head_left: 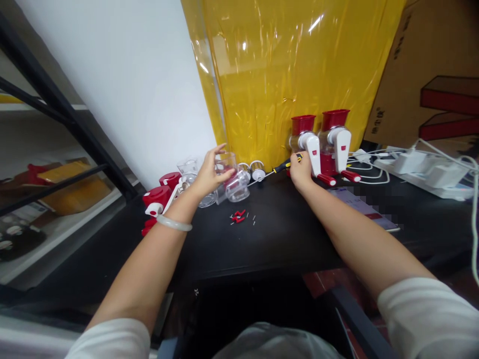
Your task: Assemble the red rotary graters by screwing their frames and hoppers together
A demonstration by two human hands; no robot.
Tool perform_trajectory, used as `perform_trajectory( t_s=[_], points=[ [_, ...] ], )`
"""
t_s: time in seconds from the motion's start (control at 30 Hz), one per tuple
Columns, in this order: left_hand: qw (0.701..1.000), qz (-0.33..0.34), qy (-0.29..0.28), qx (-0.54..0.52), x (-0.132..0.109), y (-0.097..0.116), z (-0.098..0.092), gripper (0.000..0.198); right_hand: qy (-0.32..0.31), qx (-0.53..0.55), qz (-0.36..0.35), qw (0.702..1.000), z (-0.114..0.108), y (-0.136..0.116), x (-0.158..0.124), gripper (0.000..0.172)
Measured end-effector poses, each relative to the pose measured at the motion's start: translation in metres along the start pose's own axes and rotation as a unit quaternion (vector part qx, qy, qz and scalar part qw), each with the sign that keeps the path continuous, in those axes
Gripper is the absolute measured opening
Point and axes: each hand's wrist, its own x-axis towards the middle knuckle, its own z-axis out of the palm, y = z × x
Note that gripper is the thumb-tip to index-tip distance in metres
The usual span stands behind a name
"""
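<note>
My left hand (pixel 209 174) is around a clear plastic grater housing (pixel 238 188), thumb in front and fingers behind it. My right hand (pixel 300 168) is closed on a screwdriver (pixel 281 166) with a yellow and black handle. Its thin shaft points left, with the tip close to the clear housing; whether they touch I cannot tell. Behind the shaft stand two drum graters (pixel 257 170) with white rims. Small red plastic parts (pixel 238 216) and several screws (pixel 254 220) lie on the black table (pixel 239 249) below the housing.
Two red and white rotary graters (pixel 337 144) stand by my right hand. More clear housings (pixel 189 169) and red and white parts (pixel 159 197) are at left. A purple booklet (pixel 359 205), a power strip (pixel 430 177) with cables and a yellow plastic curtain (pixel 284 75) lie beyond.
</note>
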Motion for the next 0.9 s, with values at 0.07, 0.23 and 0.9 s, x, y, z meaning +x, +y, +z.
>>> perform_trajectory(
  t_s=[0.07, 0.23, 0.9],
  points=[
    [1.000, -0.002, -0.002, -0.010, 0.001, -0.002, -0.001, 0.083, -0.005, -0.001, -0.004, 1.000, 0.001, 0.001, -0.001, 0.009],
    [0.999, -0.023, 0.001, -0.035, 0.002, -0.005, -0.001, 0.081, -0.011, -0.014, -0.008, 1.000, 0.002, 0.004, -0.001, 0.012],
    [0.946, -0.147, 0.243, -0.158, -0.026, -0.023, -0.018, 0.059, -0.069, 0.000, 0.014, 0.998, 0.001, 0.007, -0.004, 0.016]
  ],
)
